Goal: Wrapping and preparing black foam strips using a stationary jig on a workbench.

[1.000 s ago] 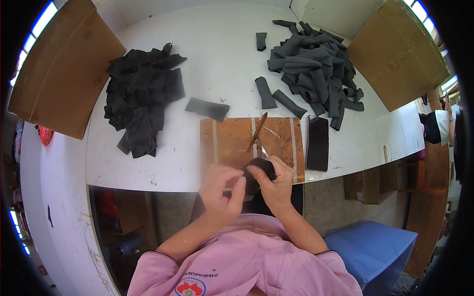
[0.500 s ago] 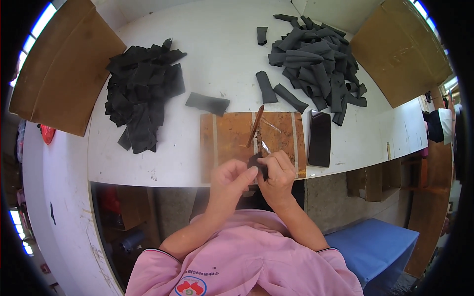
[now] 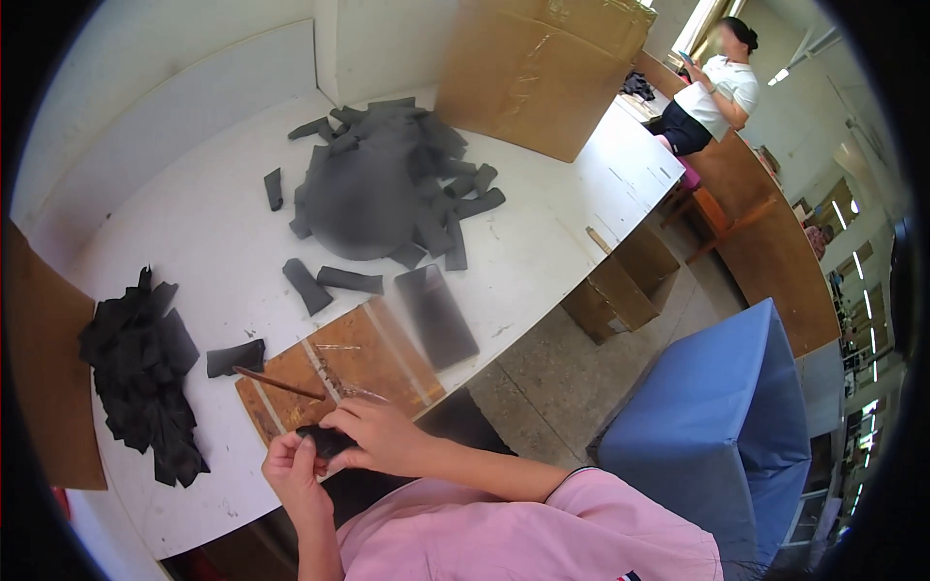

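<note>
A small black fabric piece (image 3: pixel 327 442) is pinched between my two hands just over the front edge of the table. My left hand (image 3: pixel 295 474) grips its near left end between thumb and fingers. From the right, my right hand (image 3: pixel 376 438) closes on its upper side, and the fingers hide part of it. Beneath and beyond them lies a brown board (image 3: pixel 281 414) with pale strips. A thin brown stick (image 3: pixel 281 384) juts across the board toward my hands. One flat dark fabric piece (image 3: pixel 234 357) rests by the board's left corner.
A heap of dark fabric tubes (image 3: pixel 378 194) fills the far table, two loose tubes nearer. Flat black pieces (image 3: pixel 145 378) are piled left. A phone (image 3: pixel 436 315) lies right of the board. Cardboard (image 3: pixel 542 77) stands behind; a blue bin (image 3: pixel 688 416) and a person (image 3: pixel 722 97) are right.
The view has swung to the right, bringing the blue bin and a standing person into sight. Both hands still hold the black fabric piece at the table edge.
</note>
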The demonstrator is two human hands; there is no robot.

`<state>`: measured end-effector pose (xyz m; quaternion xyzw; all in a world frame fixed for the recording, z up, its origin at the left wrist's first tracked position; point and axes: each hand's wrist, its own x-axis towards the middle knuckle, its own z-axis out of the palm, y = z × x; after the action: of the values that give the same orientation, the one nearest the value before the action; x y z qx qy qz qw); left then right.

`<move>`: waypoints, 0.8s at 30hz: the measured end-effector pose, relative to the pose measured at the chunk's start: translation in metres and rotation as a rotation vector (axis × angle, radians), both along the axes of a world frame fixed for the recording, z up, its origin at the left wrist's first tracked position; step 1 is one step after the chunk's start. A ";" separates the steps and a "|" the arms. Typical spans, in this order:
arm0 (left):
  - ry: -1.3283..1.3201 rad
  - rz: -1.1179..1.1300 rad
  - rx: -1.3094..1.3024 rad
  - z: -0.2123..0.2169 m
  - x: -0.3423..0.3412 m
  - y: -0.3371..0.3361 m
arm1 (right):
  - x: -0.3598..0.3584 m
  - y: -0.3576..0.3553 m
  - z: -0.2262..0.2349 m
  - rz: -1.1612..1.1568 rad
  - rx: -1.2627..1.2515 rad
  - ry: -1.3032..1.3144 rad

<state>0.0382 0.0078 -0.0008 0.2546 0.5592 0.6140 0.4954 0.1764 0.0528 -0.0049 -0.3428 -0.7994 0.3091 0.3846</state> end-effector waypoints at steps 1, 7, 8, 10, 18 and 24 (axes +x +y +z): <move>-0.004 -0.012 0.006 0.001 0.000 -0.002 | 0.003 0.000 0.004 -0.012 0.006 -0.004; 0.470 -0.160 0.139 0.014 0.013 -0.016 | -0.002 -0.005 0.006 0.095 -0.259 0.217; 0.681 -0.128 0.196 0.006 0.013 -0.014 | -0.006 -0.007 0.006 0.042 -0.192 0.245; 0.846 -0.092 0.207 -0.003 0.011 -0.016 | -0.012 -0.008 0.001 -0.005 -0.066 0.143; -0.121 -0.046 0.055 -0.005 -0.005 -0.002 | -0.019 -0.008 -0.015 -0.192 0.056 0.053; -0.471 -0.172 0.056 0.009 -0.014 -0.005 | -0.023 -0.003 -0.024 0.167 -1.014 0.590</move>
<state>0.0237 0.0029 0.0079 0.1651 0.3874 0.6273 0.6551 0.1531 0.0495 -0.0288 -0.3195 -0.4355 0.7639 0.3531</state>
